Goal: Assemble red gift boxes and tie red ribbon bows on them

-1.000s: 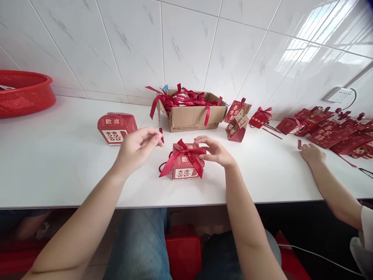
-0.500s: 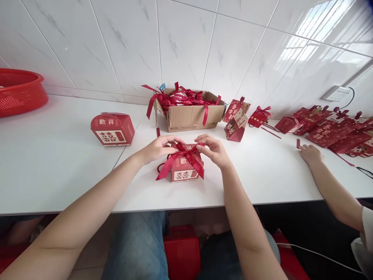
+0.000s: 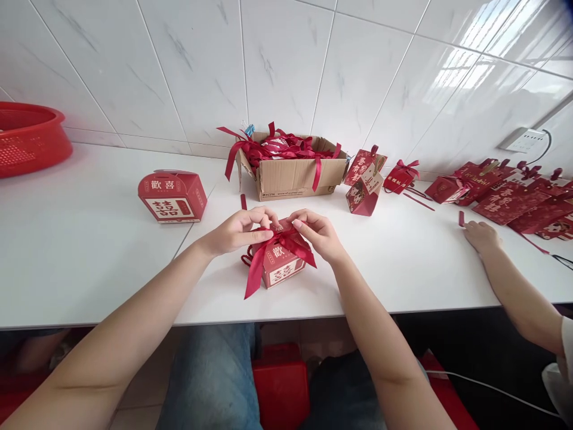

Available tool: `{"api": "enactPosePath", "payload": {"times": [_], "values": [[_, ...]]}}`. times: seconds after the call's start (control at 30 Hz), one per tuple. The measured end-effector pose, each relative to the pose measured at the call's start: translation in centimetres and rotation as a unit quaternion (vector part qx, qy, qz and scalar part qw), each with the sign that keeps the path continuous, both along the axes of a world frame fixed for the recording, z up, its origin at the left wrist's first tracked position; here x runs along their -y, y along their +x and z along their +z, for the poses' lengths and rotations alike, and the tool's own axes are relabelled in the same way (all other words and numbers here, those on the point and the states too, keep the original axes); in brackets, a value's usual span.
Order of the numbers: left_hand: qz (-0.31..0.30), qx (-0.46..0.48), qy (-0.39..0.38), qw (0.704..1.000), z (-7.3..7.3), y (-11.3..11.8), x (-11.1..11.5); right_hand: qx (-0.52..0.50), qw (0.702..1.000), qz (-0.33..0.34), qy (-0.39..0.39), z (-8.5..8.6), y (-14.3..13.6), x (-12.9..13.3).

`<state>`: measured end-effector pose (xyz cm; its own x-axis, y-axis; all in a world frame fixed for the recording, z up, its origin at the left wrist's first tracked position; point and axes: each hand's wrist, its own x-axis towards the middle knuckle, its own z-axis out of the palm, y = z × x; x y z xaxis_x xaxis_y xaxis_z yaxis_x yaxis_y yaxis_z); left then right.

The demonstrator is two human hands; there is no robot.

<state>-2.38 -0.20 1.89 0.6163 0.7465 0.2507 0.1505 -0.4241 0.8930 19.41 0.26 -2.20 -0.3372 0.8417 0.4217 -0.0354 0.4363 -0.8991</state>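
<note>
Nearest are a jeans-clad leg (image 3: 210, 382) and a red stool (image 3: 282, 388) under the worktop (image 3: 111, 275). Near the worktop's front edge sits a box (image 3: 286, 273), turned at an angle, with a red bow (image 3: 283, 239) across its top and a cord (image 3: 246, 258) at its left side. The left hand (image 3: 233, 232) has its grip closed on the bow's left part; the right hand (image 3: 320, 236) pinches its right part. A co-worker's hand (image 3: 482, 237) rests far to the right, near a red strip (image 3: 461, 218). Farther back, left, stands a second box (image 3: 172, 197). Behind these, a carton (image 3: 304, 178) full of ribbons (image 3: 290, 145) stands near the tiled wall (image 3: 286, 65), with red bags (image 3: 510, 200) to its right and a red basket (image 3: 33, 143) far left.
</note>
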Motion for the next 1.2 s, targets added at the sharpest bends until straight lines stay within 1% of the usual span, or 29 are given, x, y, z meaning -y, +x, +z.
{"api": "enactPosePath", "payload": {"times": [0.07,0.1,0.23,0.33,0.43,0.5,0.57,0.63,0.67,0.7,0.83,0.9,0.97,1.1,1.2], "values": [[-0.018,0.012,-0.005,1.000,-0.1,-0.3,-0.1,-0.002,1.000,-0.011,0.002,0.1,-0.2,0.2],[-0.028,0.020,-0.011,0.999,-0.2,-0.4,-0.2,-0.010,1.000,-0.007,-0.006,0.1,-0.3,0.2],[-0.053,0.043,-0.026,0.997,-0.8,-0.8,-0.6,-0.040,0.997,0.049,-0.051,0.0,-0.3,0.4],[-0.041,0.081,-0.043,0.995,-1.3,-0.4,-0.6,-0.050,0.994,0.071,-0.068,0.0,-0.3,0.4],[-0.022,0.128,-0.095,0.987,-1.8,0.2,-0.3,-0.058,0.993,0.064,-0.083,0.0,-0.4,0.6],[-0.023,0.129,-0.117,0.984,-2.0,0.5,-0.2,-0.067,0.991,0.061,-0.096,0.1,-0.4,0.8],[-0.039,0.120,-0.120,0.985,-2.1,0.6,-0.1,-0.083,0.989,0.069,-0.101,0.3,-0.4,0.9],[-0.055,0.114,-0.110,0.986,-2.2,0.7,-0.1,-0.094,0.988,0.075,-0.101,0.4,-0.4,1.1],[-0.053,0.112,-0.098,0.988,-2.2,0.7,0.0,-0.093,0.988,0.074,-0.101,0.5,-0.4,1.1],[-0.040,0.107,-0.081,0.990,-2.2,0.8,0.0,-0.090,0.988,0.070,-0.100,0.5,-0.4,1.2],[0.047,0.075,0.010,0.996,-2.0,1.2,0.2,-0.063,0.994,0.047,-0.080,0.4,-0.6,1.2],[0.065,0.061,0.049,0.995,-2.0,1.3,0.3,-0.064,0.995,0.033,-0.074,0.3,-0.7,1.2],[0.071,0.047,0.078,0.993,-1.9,1.2,0.3,-0.073,0.994,0.024,-0.081,0.2,-0.8,1.2],[0.086,0.036,0.106,0.990,-1.9,1.2,0.3,-0.090,0.992,0.026,-0.085,0.2,-0.9,1.3],[0.125,0.034,0.112,0.985,-2.0,1.4,0.4,-0.088,0.993,0.015,-0.081,0.3,-1.1,1.5]]}}
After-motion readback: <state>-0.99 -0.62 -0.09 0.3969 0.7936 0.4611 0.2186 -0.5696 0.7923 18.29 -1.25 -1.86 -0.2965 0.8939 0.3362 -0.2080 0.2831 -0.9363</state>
